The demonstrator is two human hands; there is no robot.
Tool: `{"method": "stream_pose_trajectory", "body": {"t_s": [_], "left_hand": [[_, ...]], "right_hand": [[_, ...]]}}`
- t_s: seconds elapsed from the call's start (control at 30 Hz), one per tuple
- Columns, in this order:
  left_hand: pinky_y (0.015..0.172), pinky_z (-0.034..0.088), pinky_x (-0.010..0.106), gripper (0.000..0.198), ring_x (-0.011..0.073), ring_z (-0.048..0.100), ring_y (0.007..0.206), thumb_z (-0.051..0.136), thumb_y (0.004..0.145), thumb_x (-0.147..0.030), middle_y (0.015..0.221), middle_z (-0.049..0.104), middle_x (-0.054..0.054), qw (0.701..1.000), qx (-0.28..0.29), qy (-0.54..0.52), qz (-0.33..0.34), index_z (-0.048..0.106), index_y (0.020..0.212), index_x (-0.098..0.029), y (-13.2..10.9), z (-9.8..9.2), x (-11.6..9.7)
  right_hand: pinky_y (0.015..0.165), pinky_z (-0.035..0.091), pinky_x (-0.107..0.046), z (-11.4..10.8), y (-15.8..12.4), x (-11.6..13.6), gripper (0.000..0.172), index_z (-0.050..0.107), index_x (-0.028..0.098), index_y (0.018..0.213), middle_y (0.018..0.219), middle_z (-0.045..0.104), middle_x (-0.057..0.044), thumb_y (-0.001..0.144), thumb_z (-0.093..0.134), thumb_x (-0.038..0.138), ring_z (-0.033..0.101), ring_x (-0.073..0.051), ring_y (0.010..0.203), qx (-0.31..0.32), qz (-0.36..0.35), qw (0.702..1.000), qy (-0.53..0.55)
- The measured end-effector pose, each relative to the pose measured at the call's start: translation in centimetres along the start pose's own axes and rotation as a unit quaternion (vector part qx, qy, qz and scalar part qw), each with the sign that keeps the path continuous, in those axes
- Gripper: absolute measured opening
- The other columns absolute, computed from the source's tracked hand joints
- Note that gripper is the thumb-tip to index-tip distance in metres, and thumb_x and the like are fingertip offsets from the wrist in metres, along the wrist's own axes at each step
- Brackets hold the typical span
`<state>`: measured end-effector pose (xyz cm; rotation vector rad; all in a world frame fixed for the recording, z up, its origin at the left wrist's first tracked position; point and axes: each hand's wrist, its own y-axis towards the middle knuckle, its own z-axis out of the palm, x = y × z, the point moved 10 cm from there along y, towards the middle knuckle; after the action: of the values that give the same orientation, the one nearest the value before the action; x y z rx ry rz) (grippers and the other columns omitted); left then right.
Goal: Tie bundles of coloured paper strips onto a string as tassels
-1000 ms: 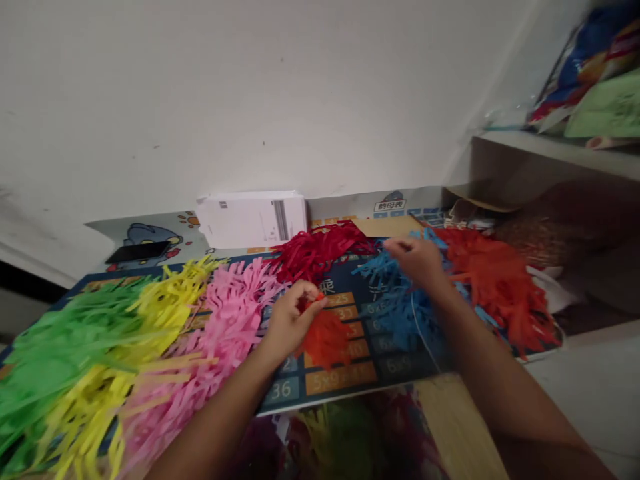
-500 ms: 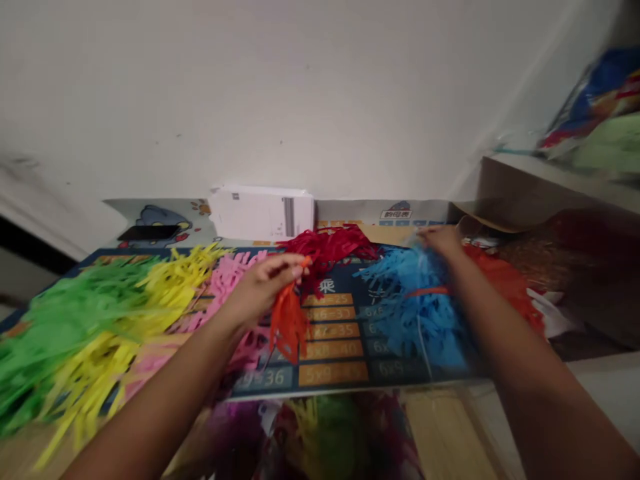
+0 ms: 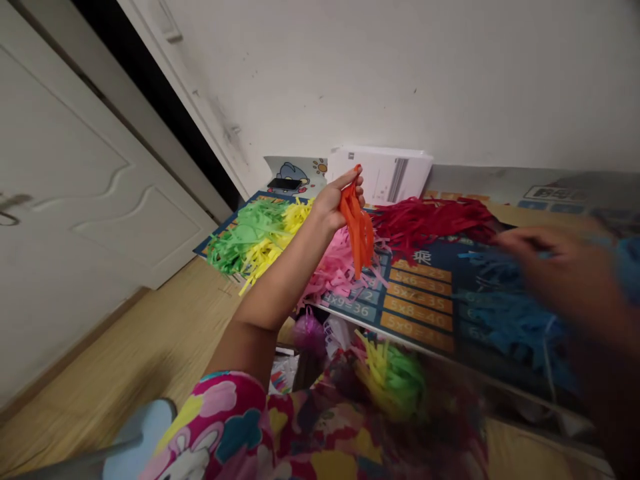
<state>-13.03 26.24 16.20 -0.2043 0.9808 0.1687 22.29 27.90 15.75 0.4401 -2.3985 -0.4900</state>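
My left hand (image 3: 340,199) is closed round the top of an orange paper tassel (image 3: 359,233), whose strips hang over the table's pink fringed paper strips (image 3: 337,270). Motion smears my right hand (image 3: 555,267), so its fingers are hard to read. It is over the blue fringed paper strips (image 3: 515,317), near the right end of the red ones (image 3: 435,220). A thin white string (image 3: 549,360) runs down in front of the blue strips.
Green (image 3: 250,230) and yellow fringed strips (image 3: 270,250) lie at the table's left end. A phone (image 3: 287,185) and a white box (image 3: 383,175) are by the wall. Below the table edge hangs a yellow-green tassel (image 3: 395,377). A round stool (image 3: 143,433) stands at lower left.
The view has turned left, bringing the door and floor into sight. My left hand has risen with the orange tassel. My right hand has moved away from the top of the blue strips.
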Motion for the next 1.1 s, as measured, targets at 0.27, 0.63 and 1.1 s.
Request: {"method": "stream_pose_trajectory", "body": {"t_s": [0.27, 0.63, 1.1], "left_hand": [[0.084, 0.051, 0.026, 0.010, 0.0141, 0.069, 0.084, 0.080, 0.072, -0.018, 0.086, 0.076, 0.002, 0.923, 0.189, 0.312, 0.123, 0.077, 0.082, -0.017, -8.0, 4.3, 1.6], [0.057, 0.050, 0.019, 0.041, 0.0083, 0.063, 0.056, 0.090, 0.062, -0.034, 0.071, 0.071, -0.001, 0.995, 0.045, 0.007, -0.084, 0.060, 0.082, -0.016, -15.0, -1.5, 12.1], [0.059, 0.049, 0.019, 0.041, 0.0084, 0.062, 0.056, 0.092, 0.059, -0.034, 0.071, 0.072, 0.001, 0.991, 0.058, -0.004, -0.123, 0.060, 0.075, -0.015, -15.2, 1.2, 16.1]], "right_hand": [[0.051, 0.040, -0.027, 9.9, -6.2, 12.4, 0.036, 0.067, 0.022, 0.086, 0.067, 0.065, -0.001, 0.083, 0.057, 0.057, 0.051, -0.014, 0.052, 0.223, 0.036, 0.910, 0.347], [0.052, 0.039, -0.028, 4.4, -12.1, 12.3, 0.025, 0.063, 0.026, 0.066, 0.059, 0.057, 0.002, 0.088, 0.059, 0.037, 0.049, -0.015, 0.052, 0.013, 0.026, 0.957, 0.288], [0.055, 0.040, -0.027, 4.8, -13.1, 10.4, 0.023, 0.064, 0.025, 0.068, 0.060, 0.061, 0.001, 0.089, 0.057, 0.031, 0.053, -0.014, 0.054, 0.019, 0.010, 0.975, 0.220]]}}
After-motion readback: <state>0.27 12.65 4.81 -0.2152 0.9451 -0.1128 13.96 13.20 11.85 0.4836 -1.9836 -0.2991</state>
